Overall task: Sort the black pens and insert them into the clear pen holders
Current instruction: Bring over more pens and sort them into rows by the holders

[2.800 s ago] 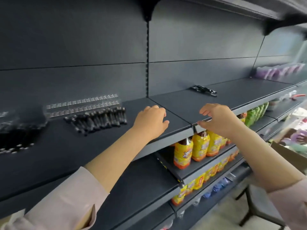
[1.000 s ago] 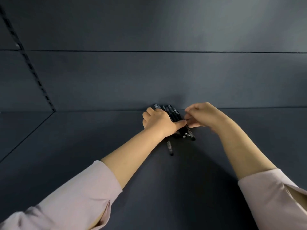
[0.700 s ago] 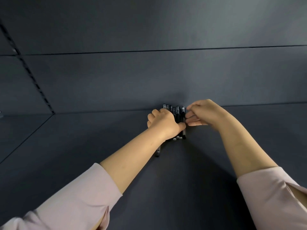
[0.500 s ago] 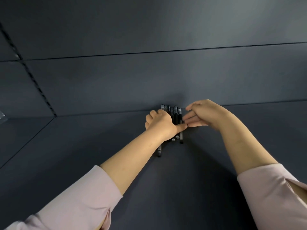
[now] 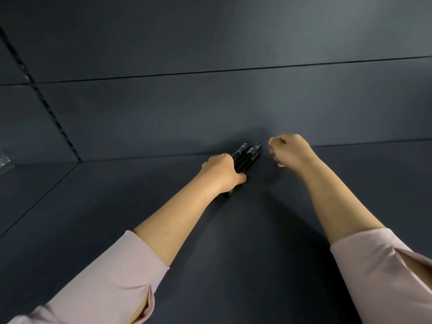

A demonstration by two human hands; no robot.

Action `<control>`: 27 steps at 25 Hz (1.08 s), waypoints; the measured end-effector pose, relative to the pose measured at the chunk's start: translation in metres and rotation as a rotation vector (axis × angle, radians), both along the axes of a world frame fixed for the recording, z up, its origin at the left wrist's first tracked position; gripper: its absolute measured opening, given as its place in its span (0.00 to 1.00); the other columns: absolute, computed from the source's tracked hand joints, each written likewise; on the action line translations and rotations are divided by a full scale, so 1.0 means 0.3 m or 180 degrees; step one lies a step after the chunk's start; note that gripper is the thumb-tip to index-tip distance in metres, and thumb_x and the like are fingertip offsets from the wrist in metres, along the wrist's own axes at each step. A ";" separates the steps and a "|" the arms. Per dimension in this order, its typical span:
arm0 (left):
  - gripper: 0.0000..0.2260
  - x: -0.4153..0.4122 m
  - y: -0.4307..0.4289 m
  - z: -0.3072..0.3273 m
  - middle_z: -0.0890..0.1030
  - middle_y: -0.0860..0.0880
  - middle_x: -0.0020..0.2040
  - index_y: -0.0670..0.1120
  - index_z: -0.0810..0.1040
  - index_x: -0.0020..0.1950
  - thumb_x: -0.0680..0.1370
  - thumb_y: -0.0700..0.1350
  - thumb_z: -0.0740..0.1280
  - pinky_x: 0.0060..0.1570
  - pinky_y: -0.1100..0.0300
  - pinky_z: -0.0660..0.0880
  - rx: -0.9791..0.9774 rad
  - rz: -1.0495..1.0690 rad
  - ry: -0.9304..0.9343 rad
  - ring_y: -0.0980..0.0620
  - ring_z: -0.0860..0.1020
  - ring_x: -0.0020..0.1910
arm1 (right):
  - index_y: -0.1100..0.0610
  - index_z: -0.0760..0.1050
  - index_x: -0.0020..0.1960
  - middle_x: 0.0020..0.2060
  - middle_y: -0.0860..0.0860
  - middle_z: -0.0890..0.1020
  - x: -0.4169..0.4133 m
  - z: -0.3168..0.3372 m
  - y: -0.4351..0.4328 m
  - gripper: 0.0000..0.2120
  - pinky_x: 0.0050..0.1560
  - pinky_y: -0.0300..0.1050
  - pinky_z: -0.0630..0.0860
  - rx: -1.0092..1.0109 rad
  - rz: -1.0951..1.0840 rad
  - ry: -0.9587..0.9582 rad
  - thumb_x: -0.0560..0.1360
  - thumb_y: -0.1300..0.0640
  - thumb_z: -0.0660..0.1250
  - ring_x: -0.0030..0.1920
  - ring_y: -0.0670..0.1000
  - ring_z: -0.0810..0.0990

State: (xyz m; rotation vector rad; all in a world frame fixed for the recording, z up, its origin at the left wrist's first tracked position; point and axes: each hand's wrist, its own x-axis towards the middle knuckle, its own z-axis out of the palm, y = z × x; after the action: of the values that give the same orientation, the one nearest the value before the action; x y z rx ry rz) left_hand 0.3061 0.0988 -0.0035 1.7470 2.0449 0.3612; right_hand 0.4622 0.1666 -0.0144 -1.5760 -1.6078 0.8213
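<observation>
At the back of the dark grey metal shelf (image 5: 233, 242), the left hand (image 5: 221, 173) grips a bundle of slim black plastic pens (image 5: 245, 157); the right hand (image 5: 291, 150) is curled, apparently empty, just beside. Risk: loosely gripped outer pens may slip free.

Shelf (image 5: 257, 242) room: wide on near side, shut off at back.
Back panel (image 5: 210, 113) blocks reach just behind pens (image 5: 245, 157) & both grips. L grip (image 5: 222, 171) round pens, R grip (image 5: 289, 152) just beside, narrow gap btwn. Room to pass btwn forearms, also L & R of them; clear plastic (image 5: 4, 161) at far L edge.
</observation>
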 end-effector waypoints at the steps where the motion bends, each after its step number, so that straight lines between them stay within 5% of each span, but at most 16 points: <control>1: 0.15 -0.003 -0.002 0.004 0.75 0.46 0.41 0.42 0.72 0.47 0.76 0.53 0.69 0.29 0.59 0.65 -0.0001 -0.0026 -0.0015 0.47 0.74 0.40 | 0.69 0.74 0.46 0.36 0.55 0.75 -0.006 0.001 -0.004 0.20 0.44 0.51 0.74 0.0006 0.0049 -0.0039 0.78 0.50 0.58 0.37 0.54 0.71; 6: 0.14 0.007 -0.020 0.015 0.73 0.48 0.36 0.43 0.70 0.41 0.74 0.50 0.71 0.27 0.59 0.65 0.0075 -0.0005 -0.0040 0.50 0.73 0.33 | 0.51 0.67 0.35 0.32 0.46 0.71 -0.038 0.008 -0.037 0.16 0.39 0.42 0.67 -0.0031 0.0419 -0.0116 0.80 0.50 0.57 0.35 0.48 0.68; 9: 0.13 0.015 -0.027 0.017 0.72 0.49 0.38 0.43 0.70 0.43 0.74 0.48 0.73 0.27 0.60 0.65 0.0110 -0.0043 -0.0133 0.50 0.73 0.34 | 0.51 0.75 0.46 0.36 0.44 0.73 -0.048 0.000 -0.031 0.12 0.47 0.41 0.70 -0.0036 0.0602 0.0084 0.81 0.50 0.56 0.42 0.49 0.73; 13: 0.13 -0.005 -0.026 0.029 0.73 0.50 0.38 0.45 0.70 0.42 0.72 0.48 0.73 0.28 0.61 0.65 0.0068 -0.0052 -0.0374 0.53 0.71 0.32 | 0.54 0.75 0.61 0.54 0.54 0.80 -0.053 0.006 -0.035 0.18 0.55 0.46 0.74 -0.0219 0.0595 0.0382 0.81 0.46 0.55 0.59 0.55 0.78; 16: 0.13 -0.032 -0.024 0.047 0.72 0.49 0.40 0.45 0.70 0.43 0.72 0.49 0.71 0.34 0.59 0.67 -0.0070 0.0095 -0.0628 0.52 0.71 0.36 | 0.53 0.71 0.67 0.60 0.51 0.78 -0.055 0.021 -0.045 0.19 0.53 0.45 0.75 -0.0338 0.0589 0.0747 0.82 0.44 0.54 0.57 0.52 0.79; 20: 0.20 -0.131 -0.019 0.056 0.73 0.45 0.54 0.40 0.68 0.56 0.73 0.49 0.71 0.51 0.55 0.72 -0.0362 0.0530 -0.1586 0.46 0.73 0.54 | 0.53 0.68 0.70 0.59 0.49 0.78 -0.079 0.041 -0.072 0.22 0.53 0.44 0.76 -0.0427 0.0608 0.0882 0.82 0.43 0.52 0.54 0.50 0.79; 24: 0.21 -0.298 -0.091 0.056 0.81 0.47 0.41 0.38 0.75 0.64 0.74 0.45 0.69 0.37 0.59 0.75 -0.0240 0.1004 -0.2509 0.50 0.78 0.37 | 0.53 0.73 0.60 0.56 0.51 0.79 -0.165 0.053 -0.154 0.14 0.54 0.45 0.78 -0.0452 0.0786 0.0646 0.82 0.46 0.56 0.54 0.52 0.80; 27: 0.17 -0.453 -0.203 0.054 0.83 0.48 0.42 0.40 0.77 0.63 0.75 0.43 0.70 0.33 0.61 0.75 0.0067 0.1457 -0.3029 0.52 0.80 0.33 | 0.53 0.74 0.56 0.53 0.51 0.81 -0.311 0.060 -0.246 0.11 0.47 0.43 0.79 -0.0540 0.1105 0.0593 0.81 0.48 0.59 0.48 0.50 0.81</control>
State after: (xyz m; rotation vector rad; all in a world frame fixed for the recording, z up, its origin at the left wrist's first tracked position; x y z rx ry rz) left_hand 0.1703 0.0379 0.0128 0.7935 1.6465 1.1007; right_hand 0.3687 0.0927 0.0037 -1.3016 -1.7343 1.2798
